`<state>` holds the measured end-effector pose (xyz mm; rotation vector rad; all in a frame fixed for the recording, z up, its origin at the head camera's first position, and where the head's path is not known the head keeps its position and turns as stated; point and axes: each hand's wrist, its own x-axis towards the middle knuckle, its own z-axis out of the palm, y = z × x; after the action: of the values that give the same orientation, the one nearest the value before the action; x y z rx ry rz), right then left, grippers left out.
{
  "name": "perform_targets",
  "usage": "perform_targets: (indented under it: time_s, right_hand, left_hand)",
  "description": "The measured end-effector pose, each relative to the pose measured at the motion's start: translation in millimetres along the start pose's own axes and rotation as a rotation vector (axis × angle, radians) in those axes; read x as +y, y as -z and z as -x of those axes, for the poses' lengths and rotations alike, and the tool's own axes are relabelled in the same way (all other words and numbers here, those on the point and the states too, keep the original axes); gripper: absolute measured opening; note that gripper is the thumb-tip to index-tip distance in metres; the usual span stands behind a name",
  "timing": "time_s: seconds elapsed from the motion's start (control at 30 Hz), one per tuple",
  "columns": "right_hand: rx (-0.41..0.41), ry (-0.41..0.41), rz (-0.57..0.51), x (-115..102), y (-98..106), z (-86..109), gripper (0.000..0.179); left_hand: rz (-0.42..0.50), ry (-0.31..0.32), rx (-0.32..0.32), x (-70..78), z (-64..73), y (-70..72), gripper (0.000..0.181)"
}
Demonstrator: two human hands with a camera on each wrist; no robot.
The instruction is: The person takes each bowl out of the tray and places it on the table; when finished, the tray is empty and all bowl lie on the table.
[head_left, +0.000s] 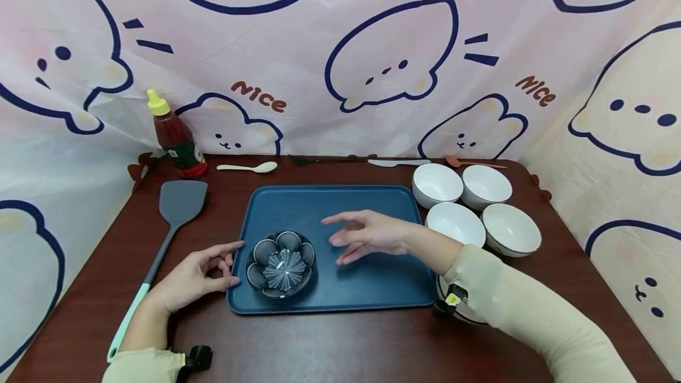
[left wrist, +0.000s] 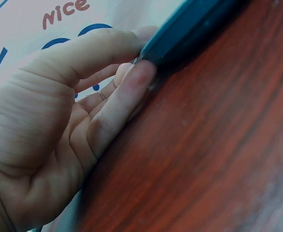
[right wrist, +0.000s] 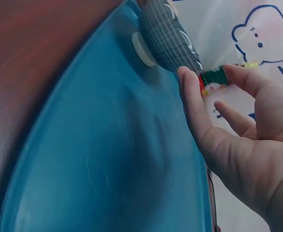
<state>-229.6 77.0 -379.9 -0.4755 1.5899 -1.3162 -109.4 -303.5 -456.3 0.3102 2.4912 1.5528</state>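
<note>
My left hand point(head_left: 194, 276) is at the left edge of a blue rectangular tray point(head_left: 367, 288), thumb and fingertips right at its rim. In the left wrist view, the thumb and a finger point(left wrist: 115, 106) come together at the tray's edge point(left wrist: 165, 36), low over the wood. A dark flower-shaped bowl point(head_left: 282, 265) with a ribbed centre stands upright on the left part of the tray. To the right of it, my right hand point(head_left: 372, 235) hovers over the tray with fingers spread and nothing held. Part of the bowl's patterned outside point(right wrist: 165, 36) shows in the right wrist view.
Several white bowls point(head_left: 511, 229) stand at the right, one partly hidden under my right forearm. A grey spatula point(head_left: 181, 200) lies left of the tray. Along the back are a red sauce bottle point(head_left: 181, 143), a white spoon point(head_left: 250, 167), and a white knife point(head_left: 399, 162).
</note>
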Motion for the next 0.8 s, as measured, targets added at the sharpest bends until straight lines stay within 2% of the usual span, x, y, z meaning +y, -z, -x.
perform_targets:
  time_s: [0.33, 0.53, 0.8]
  right_hand:
    - [-0.101, -0.055, -0.080, -2, -22, -27.3, 0.061]
    - [-0.102, -0.080, -0.084, 1, -33, -37.6, 0.063]
    - [-0.080, -0.026, -0.074, 2, -43, -45.8, 0.066]
  left_hand:
    - [0.018, -0.003, 0.002, -0.5, 1.5, -0.9, 0.064]
    - [0.019, -0.008, 0.003, -0.8, 1.3, -1.1, 0.063]
    - [0.011, 0.006, 0.004, 0.3, 1.3, -0.7, 0.064]
